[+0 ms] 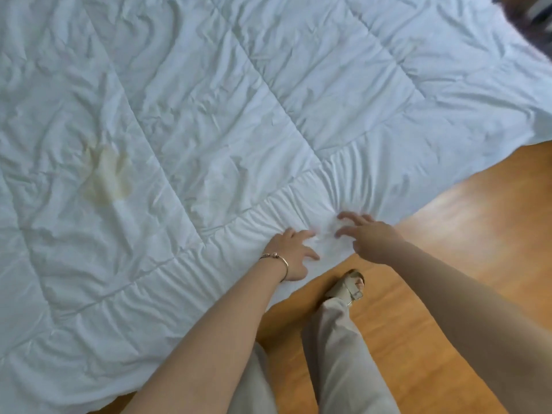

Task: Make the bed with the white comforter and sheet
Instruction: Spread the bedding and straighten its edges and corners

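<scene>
Head view: white comforter (209,115) is spread over the bed, filling most of the frame from upper left to the right edge. Its corner sits lower centre, hanging over the wood floor (448,219). Both hands are at that corner. Left hand (291,252), w/ a bracelet (276,259) on the wrist, lies on the border w/ fingers spread apart, pressing the fabric, not clamped on it. Right hand (366,234) is just beside it, fingers apart and slightly bent, tips on or just above the bunched cloth; can't tell if they touch, no grip on anything visible.

Progress, as a judgement: comforter is laid out and roughly square to the bed, so the main spread looks done. Left to do: fabric is wrinkled all over, gathers radiate from the corner, so smoothing and corner alignment remain. Yellowish stain (107,174) shows centre left. Sheet isn't visible, prob. under the comforter; can't judge its state. Pillows not in view. Person's trouser leg (337,348) and sandal (346,286) stand at lower centre.
</scene>
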`<state>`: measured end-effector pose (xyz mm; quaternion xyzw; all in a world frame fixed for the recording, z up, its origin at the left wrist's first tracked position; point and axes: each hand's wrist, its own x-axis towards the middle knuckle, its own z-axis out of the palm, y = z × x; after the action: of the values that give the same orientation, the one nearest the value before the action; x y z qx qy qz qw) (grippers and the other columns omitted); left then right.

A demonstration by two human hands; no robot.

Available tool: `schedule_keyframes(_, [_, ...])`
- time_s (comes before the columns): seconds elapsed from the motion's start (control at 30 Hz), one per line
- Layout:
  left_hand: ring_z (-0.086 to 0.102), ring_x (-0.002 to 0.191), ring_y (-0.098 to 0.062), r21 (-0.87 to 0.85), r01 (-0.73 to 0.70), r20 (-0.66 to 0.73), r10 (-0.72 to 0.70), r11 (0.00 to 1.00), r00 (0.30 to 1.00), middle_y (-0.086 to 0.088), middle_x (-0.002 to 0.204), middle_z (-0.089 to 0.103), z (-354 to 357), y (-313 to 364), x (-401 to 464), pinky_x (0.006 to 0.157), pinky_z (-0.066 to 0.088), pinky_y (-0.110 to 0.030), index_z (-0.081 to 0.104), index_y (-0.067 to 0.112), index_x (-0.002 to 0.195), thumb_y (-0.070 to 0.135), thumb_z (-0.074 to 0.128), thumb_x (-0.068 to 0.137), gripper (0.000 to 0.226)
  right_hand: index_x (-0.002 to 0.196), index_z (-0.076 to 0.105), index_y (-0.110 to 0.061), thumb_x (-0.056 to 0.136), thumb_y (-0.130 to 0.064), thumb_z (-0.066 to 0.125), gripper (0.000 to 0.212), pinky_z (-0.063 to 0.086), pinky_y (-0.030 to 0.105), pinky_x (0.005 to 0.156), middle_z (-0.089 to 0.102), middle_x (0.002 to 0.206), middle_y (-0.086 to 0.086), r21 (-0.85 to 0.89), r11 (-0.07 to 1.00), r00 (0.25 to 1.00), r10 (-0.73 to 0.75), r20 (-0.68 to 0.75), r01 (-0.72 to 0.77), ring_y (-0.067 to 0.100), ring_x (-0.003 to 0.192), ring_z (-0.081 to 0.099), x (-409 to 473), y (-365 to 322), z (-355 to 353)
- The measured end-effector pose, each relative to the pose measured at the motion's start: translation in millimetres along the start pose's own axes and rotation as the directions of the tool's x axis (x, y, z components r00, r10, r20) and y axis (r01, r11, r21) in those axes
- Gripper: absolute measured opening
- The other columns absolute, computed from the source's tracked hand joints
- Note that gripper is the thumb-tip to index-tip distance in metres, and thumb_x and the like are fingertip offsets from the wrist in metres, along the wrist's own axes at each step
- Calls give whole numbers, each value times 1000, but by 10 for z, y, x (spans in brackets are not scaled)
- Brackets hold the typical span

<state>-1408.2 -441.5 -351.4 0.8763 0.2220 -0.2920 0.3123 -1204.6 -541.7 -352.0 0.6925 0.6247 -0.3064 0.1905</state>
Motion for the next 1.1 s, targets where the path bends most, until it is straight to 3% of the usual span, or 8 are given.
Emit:
schedule_keyframes(0.13, [56,92,-8,-346,-27,-348,-101,938,932,14,97,64,-207,648,673,85,50,-35,73,31,88,13,48,81,31,104,68,-23,89,-7,58,25,53,37,73,64,110,-5,259,959,944,-25,-330,116,21,112,57,-121,859,-123])
schedule_keyframes(0.23, [56,110,-23,-399,-29,-753,-309,917,581,1,113,64,-707,1075,1523,95,45,-37,69,21,109,22,47,82,34,117,67,-21,84,-13,70,34,50,46,89,64,120,4,146,988,757,52,-651,57,32,115,57,-31,1760,-423])
schedule_keyframes(0.43, [-23,145,-22,-203,412,-406,-459,888,790,2,159,-24,-1141,1796,2953,111,-16,-54,-13,45,148,89,36,69,103,151,3,-50,99,-56,34,61,8,50,119,-6,163,-14,39,988,959,152,-240,-147,21,150,-5,361,3400,-795])
schedule_keyframes(0.57, [20,146,-20,28,83,-553,-54,996,831,5,158,25,-914,2396,3358,115,3,-47,35,41,145,82,37,75,82,138,45,-50,95,-51,51,43,29,36,112,32,154,-20,236,971,958,40,-284,29,6,144,24,275,3939,-660])
schedule_keyframes(0.67, [62,103,-21,-249,-174,-846,-127,953,518,4,113,66,-1430,2599,3921,89,39,-33,73,25,105,41,49,90,33,87,69,-45,89,-41,58,12,48,33,80,70,94,-17,695,719,854,371,-364,-16,2,91,60,344,4333,-1012])
schedule_keyframes(0.77, [57,116,-27,-395,9,-875,-379,919,301,-6,124,63,-2235,2543,4748,97,40,-39,69,19,112,30,55,88,30,120,64,-34,92,-32,55,29,44,37,95,62,125,-8,571,820,691,429,-582,-29,14,117,52,697,4944,-1323])
schedule_keyframes(0.9, [15,147,-29,-313,386,-722,-481,868,497,-8,159,21,-2423,2877,5447,116,6,-55,35,38,147,54,43,92,58,152,23,-41,100,-52,31,53,12,51,118,15,162,-9,294,926,820,352,-452,-235,22,150,11,1073,5424,-1141])
schedule_keyframes(1.1, [17,147,-33,22,297,-736,-186,955,651,-11,158,24,-1892,3583,5444,113,7,-65,32,38,148,64,39,89,65,152,22,-42,100,-46,35,54,25,51,113,17,162,-5,253,923,808,378,-452,-291,24,150,14,339,5864,-181])
